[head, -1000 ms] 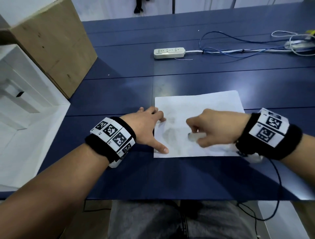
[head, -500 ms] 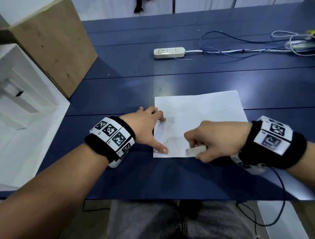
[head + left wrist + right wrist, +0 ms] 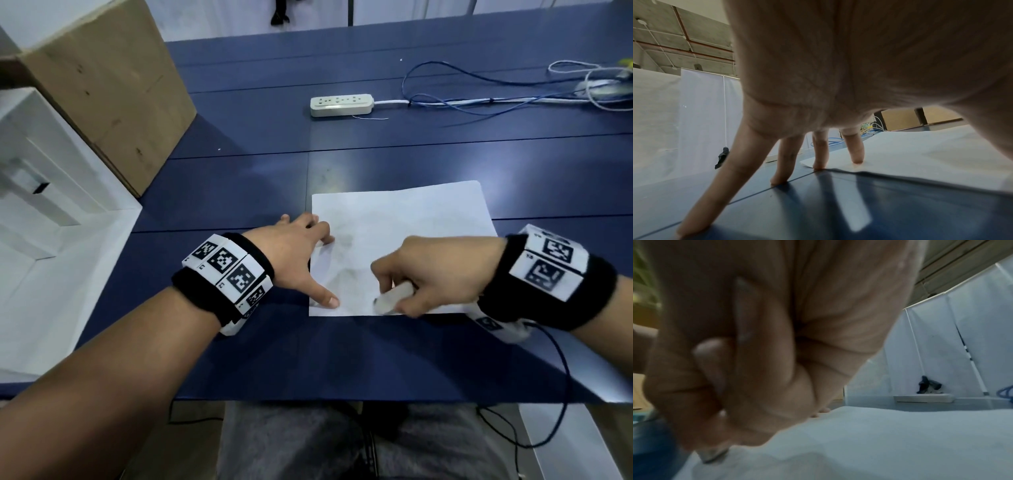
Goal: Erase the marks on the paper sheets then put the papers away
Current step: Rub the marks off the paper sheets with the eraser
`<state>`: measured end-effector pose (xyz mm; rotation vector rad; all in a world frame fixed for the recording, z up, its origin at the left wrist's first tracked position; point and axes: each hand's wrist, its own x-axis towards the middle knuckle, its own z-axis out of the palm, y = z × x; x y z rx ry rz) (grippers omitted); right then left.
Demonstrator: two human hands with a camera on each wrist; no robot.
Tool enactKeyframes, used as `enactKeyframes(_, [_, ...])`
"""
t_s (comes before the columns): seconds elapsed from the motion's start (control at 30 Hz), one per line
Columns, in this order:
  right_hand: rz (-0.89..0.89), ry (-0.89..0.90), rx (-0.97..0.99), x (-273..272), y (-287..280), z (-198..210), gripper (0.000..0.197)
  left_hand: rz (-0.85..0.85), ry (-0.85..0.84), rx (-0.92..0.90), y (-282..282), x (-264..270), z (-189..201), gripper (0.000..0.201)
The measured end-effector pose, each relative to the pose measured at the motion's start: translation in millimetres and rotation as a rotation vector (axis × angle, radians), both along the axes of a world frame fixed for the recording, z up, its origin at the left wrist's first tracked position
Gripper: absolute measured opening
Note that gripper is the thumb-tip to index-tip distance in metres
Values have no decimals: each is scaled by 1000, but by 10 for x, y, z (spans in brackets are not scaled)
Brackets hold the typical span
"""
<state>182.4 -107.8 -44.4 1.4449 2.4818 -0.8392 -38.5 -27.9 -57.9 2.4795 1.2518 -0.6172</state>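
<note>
Cardboard box (image 3: 102,92) and power strip (image 3: 341,105) are sitting well beyond the paper (image 3: 400,233); right hand (image 3: 442,270) is gripping the eraser (image 3: 394,296) at its near edge, left hand (image 3: 294,253) is pressing spread fingers along its left edge

The dark blue table (image 3: 239,192) carries one white paper sheet (image 3: 404,219), lying flat under the left hand's fingertips (image 3: 330,301) at its left edge. A white power strip (image 3: 341,105) and loose cables (image 3: 496,92) lie well beyond the fingers; a cardboard box (image 3: 102,89) stands far left of them.
</note>
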Motion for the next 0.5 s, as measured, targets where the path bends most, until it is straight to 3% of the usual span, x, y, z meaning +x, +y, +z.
enactKeyframes(0.2, [-224, -61, 209, 226, 365, 0, 22, 5, 8, -5, 3, 2, 4, 115])
enactKeyframes(0.37, [15, 51, -155, 108, 117, 14, 14, 14, 7, -18, 0, 5, -3, 116])
enactKeyframes(0.5, [-57, 9, -67, 163, 314, -4, 21, 3, 14, -20, -6, 14, 12, 115])
